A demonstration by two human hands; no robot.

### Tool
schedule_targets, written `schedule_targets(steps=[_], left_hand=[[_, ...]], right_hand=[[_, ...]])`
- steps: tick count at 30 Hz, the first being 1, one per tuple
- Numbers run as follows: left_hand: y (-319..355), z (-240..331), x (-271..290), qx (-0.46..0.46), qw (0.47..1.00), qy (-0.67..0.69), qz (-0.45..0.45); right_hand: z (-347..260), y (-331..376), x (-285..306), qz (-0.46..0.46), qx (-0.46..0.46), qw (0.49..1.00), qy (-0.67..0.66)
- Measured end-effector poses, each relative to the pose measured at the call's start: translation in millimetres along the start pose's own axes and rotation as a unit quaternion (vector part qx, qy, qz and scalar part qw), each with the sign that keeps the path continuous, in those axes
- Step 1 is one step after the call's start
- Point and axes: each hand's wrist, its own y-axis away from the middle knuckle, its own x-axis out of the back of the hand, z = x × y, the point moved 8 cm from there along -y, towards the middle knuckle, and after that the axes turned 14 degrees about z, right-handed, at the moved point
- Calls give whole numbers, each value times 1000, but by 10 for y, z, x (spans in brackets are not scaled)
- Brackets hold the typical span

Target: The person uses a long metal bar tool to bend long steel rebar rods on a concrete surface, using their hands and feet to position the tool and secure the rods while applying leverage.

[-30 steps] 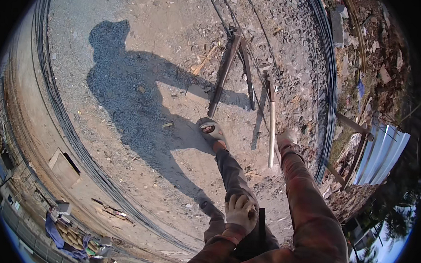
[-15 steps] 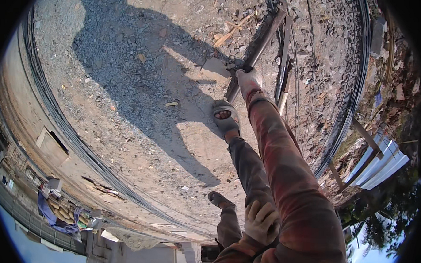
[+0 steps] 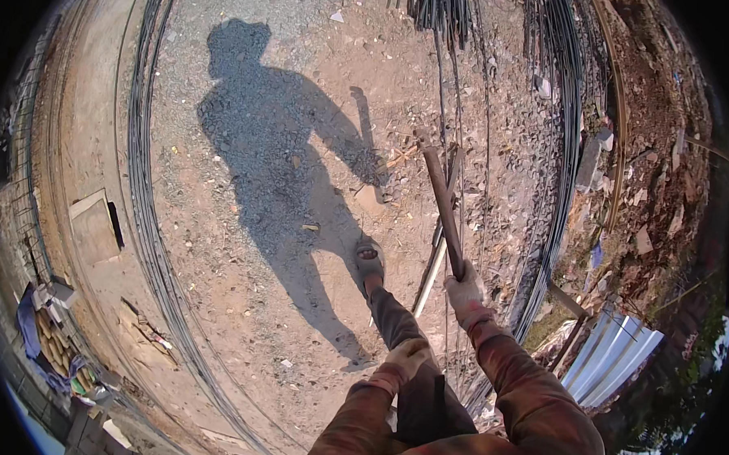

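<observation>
Evidently, at the left, dark thin rods (image 3: 143,177) run along the ground (image 3: 196,269), and then comes the person's shadow (image 3: 259,133). Next, the left hand (image 3: 408,355) is at the trouser leg (image 3: 395,318) (whether its fingers are curled, I cannot tell). Ahead lies a pale pole (image 3: 430,273). The right hand (image 3: 464,290) grips the near end of a long brown bar (image 3: 445,207), pointing forward. Farther right is a corrugated sheet (image 3: 611,360).

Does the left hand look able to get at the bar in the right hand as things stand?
Probably yes: the left hand appears empty at the leg, and the bar is bare ahead of the right hand. Nothing seems to block it, though it would have to reach forward.
</observation>
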Motion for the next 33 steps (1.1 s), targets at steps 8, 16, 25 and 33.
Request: schedule_targets(steps=[8, 16, 25, 33], left_hand=[[1110, 2170, 1591, -274, 768, 578, 31], [3436, 2085, 1933, -420, 675, 607, -5], [5301, 568, 1767, -597, 601, 521, 102], [6411, -1631, 1961, -590, 482, 539, 360]], right_hand=[[-907, 1338, 1117, -197, 263, 944, 25], [-1610, 2679, 1912, -144, 401, 904, -42], [-1279, 4145, 2026, -365, 492, 786, -87], [-646, 6085, 1716, -589, 569, 570, 65]])
